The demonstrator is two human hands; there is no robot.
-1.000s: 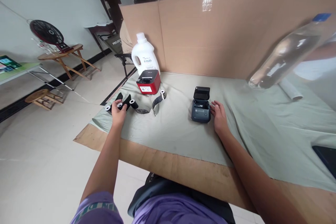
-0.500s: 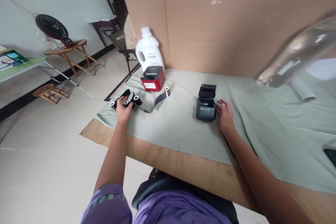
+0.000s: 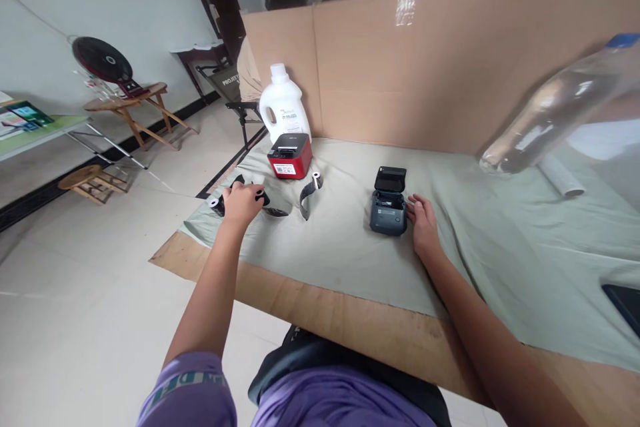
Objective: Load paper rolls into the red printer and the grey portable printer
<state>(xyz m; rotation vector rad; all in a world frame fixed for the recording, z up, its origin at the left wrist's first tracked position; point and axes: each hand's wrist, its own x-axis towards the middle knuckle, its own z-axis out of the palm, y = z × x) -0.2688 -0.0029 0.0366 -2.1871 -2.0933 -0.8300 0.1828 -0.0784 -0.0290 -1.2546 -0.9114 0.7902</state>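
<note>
My left hand (image 3: 243,203) lies curled over a cluster of small black rolls with white cores (image 3: 216,203) at the left edge of the green cloth (image 3: 340,247); its fingers close around one roll. Another roll with a loose black strip (image 3: 309,191) lies just right of it. My right hand (image 3: 424,223) rests flat on the cloth with fingers stretched out, touching the right side of a small dark grey printer (image 3: 387,212) whose lid stands up.
A red printer (image 3: 289,156) and a white jug (image 3: 283,107) stand at the back left by the cardboard wall (image 3: 425,73). A clear bottle (image 3: 550,113) hangs blurred at the right above a white tube (image 3: 560,177). A dark flat device (image 3: 625,303) lies at the right edge.
My left hand has slid a little to the right over the rolls and curled down onto them, hiding most of them. My right hand has stayed beside the grey printer.
</note>
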